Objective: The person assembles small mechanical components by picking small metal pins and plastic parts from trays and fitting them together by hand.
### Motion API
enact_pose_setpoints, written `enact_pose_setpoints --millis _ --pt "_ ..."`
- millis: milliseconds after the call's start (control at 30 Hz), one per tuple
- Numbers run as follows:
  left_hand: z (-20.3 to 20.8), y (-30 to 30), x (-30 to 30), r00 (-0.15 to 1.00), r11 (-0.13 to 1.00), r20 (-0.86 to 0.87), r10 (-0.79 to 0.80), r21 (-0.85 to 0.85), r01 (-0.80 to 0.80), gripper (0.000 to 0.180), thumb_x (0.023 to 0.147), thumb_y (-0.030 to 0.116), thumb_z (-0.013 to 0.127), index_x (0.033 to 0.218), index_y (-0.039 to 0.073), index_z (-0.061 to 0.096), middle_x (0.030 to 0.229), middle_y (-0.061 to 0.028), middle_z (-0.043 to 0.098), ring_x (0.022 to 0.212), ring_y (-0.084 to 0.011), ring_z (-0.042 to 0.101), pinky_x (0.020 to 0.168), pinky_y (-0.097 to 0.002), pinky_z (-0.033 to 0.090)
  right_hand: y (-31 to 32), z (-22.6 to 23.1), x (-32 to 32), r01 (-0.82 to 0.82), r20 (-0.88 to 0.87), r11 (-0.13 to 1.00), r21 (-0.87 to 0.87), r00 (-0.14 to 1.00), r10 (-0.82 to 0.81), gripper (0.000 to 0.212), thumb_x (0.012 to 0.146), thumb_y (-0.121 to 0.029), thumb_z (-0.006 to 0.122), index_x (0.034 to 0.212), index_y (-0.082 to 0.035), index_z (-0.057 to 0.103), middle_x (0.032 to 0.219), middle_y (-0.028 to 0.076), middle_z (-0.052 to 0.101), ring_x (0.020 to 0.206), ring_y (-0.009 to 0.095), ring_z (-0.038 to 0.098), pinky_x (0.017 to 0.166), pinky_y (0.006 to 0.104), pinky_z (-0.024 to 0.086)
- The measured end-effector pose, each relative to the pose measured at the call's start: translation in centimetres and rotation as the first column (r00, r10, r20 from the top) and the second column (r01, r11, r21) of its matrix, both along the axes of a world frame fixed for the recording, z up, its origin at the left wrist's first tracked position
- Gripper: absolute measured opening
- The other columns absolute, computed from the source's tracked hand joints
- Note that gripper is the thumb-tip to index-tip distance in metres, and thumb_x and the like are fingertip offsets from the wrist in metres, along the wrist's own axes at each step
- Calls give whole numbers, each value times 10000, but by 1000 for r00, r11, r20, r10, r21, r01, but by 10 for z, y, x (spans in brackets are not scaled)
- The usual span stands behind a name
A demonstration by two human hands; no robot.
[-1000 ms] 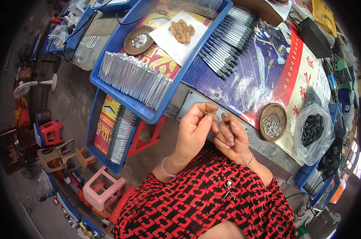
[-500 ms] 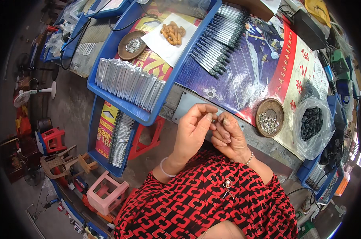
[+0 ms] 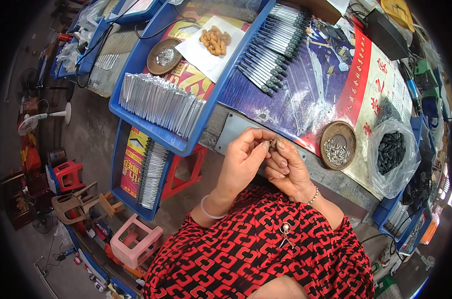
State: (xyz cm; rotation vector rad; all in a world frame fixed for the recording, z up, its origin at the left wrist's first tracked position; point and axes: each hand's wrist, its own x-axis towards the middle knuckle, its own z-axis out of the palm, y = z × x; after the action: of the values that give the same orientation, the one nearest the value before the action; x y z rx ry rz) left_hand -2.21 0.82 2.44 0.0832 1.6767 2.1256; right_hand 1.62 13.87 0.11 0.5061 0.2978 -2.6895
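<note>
My left hand (image 3: 243, 162) and my right hand (image 3: 288, 169) meet in front of my chest, above the near edge of the table. Thumb and forefinger of each are pinched together, tip to tip with the other hand. Whatever sits between the fingertips is too small to make out. A grey metal plate (image 3: 232, 132) lies on the table edge just beyond my left hand. To the right of my hands stands a round brown dish (image 3: 353, 144) holding small shiny metal parts (image 3: 335, 152).
On the left, a blue tray (image 3: 198, 127) carries a row of silver strips (image 3: 158, 104), fried snacks (image 3: 215, 41) on white paper and a second dish (image 3: 158, 67). Dark-ended metal rods (image 3: 273, 50) lie beyond. A plastic bag (image 3: 408, 172) of black parts (image 3: 390, 149) sits right.
My fingertips have shifted slightly against each other, the right fingers drawing closer to the left. Both hands stay in nearly the same place.
</note>
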Motion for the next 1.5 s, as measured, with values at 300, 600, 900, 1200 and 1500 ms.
enact_pose_setpoints --millis 300,600,900,1200,1500 --pt "-9 -3 1 999 997 50 7 79 -11 146 868 19 521 1007 -22 541 868 -26 564 747 -56 536 696 -197 450 1 1 -3 -19 27 1000 2 999 19 144 903 -193 538 841 -67 506 567 -37 432 393 17 290 384 158 263" --pt "-8 -31 9 996 997 39 -76 35 75 51 880 65 540 875 20 516 842 -20 534 744 -74 539 685 -210 460 14 1 8 -56 -80 998 -8 995 56 143 909 -212 533 853 -112 448 587 -34 375 449 35 312 416 175 263" --pt "5 -62 17 988 991 -98 -121 -72 114 157 912 126 503 839 -11 522 830 -53 536 726 -93 535 676 -221 457 23 0 33 -90 -160 991 101 981 106 351 968 -375 345 805 -75 424 539 10 379 402 65 307 389 199 298" --pt "34 -109 6 904 947 -399 150 -204 -247 102 883 41 522 960 -24 536 874 -23 536 744 -75 542 688 -199 445 6 19 55 -188 -146 900 392 954 263 198 917 -246 513 853 -59 499 579 -6 426 461 50 348 441 192 314" --pt "40 -133 -46 675 755 -738 -21 -455 -473 246 781 -28 555 1026 -16 576 966 -98 540 700 -147 550 652 -257 456 -2 28 71 -232 -103 844 484 943 318 154 903 -177 535 835 -41 508 641 5 472 514 53 383 467 185 323"
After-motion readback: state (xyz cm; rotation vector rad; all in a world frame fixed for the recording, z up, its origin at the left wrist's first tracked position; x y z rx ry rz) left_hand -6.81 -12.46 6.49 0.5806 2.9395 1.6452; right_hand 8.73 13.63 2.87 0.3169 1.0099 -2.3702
